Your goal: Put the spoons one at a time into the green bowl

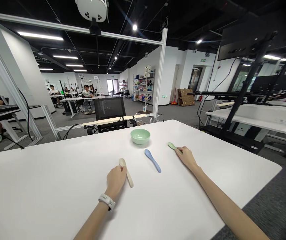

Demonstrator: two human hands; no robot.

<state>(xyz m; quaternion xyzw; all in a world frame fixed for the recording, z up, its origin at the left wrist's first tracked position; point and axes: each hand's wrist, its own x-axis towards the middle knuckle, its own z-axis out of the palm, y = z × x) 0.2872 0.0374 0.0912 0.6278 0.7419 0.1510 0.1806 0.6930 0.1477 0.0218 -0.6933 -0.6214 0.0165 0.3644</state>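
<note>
My left hand [116,179], with a pale watch band on its wrist, is closed on the cream spoon [130,179] near its neck. That spoon lies at or just over the table, its bowl end pointing away from me. Over to the right, my right hand [186,156] has its fingers closed on the handle of a green spoon [171,145], whose bowl end points left. Between the hands a blue spoon [153,161] rests on the table, touched by neither. A light green bowl [140,136] stands upright beyond the blue spoon; its inside looks bare.
The white table [58,180] ends at a rounded corner on the right. Behind its far edge are a metal frame [161,66], a wooden strip [108,120] and a black mesh chair [110,108]. Several people sit at desks farther back.
</note>
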